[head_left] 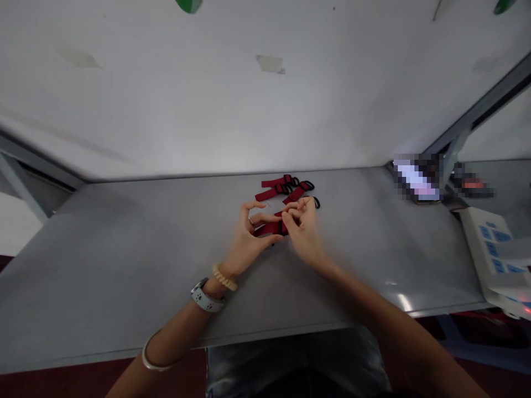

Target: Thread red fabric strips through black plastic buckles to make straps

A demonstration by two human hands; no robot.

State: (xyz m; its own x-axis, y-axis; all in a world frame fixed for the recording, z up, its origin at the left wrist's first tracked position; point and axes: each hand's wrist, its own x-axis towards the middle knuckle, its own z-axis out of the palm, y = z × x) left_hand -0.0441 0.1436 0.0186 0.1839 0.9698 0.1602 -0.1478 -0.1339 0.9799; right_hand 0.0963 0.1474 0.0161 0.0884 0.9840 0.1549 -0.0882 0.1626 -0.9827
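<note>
Both my hands work close together over a red webbing strap (pixel 269 228) near the middle of the grey table (pixel 124 265). My left hand (pixel 249 237) grips its left part between thumb and fingers. My right hand (pixel 302 232) pinches the strap further along, and its fingers hide the strap's right end. Just beyond my fingers lie three more red straps with black buckles: one (pixel 276 182) at the back, one (pixel 274 193) below it, and one (pixel 298 192) to the right. A black loop (pixel 316 203) shows past my right fingers.
A pixelated phone (pixel 417 177) lies at the table's back right corner. A white device with blue keys (pixel 489 254) sits past the right edge. A white wall (pixel 265 99) rises behind the table. My jeans (pixel 290 365) show below the front edge.
</note>
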